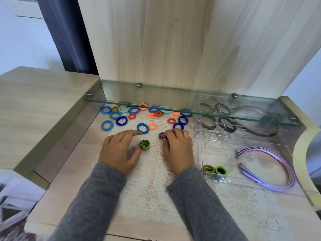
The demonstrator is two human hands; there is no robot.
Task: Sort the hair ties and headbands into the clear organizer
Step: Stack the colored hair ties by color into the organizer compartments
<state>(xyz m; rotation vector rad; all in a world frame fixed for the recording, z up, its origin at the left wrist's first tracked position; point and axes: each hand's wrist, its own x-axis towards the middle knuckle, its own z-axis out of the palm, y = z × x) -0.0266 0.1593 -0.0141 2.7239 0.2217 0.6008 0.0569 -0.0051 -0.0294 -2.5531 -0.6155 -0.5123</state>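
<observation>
Grips: right hand around dark hair tie, left hand loose, green tie bundle flat between.

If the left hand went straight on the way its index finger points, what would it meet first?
The blue hair tie on the lace mat, right at the left hand's index fingertip, possibly touching already. An orange hair tie lies just beyond.

The blue and orange hair ties look like soft, fuzzy cloth. The mat under them is white lace on a matt pale wood table. The shelf is glossy glass with small metal clips. The organizer is clear shiny plastic, and the headbands have a satin shine.
</observation>
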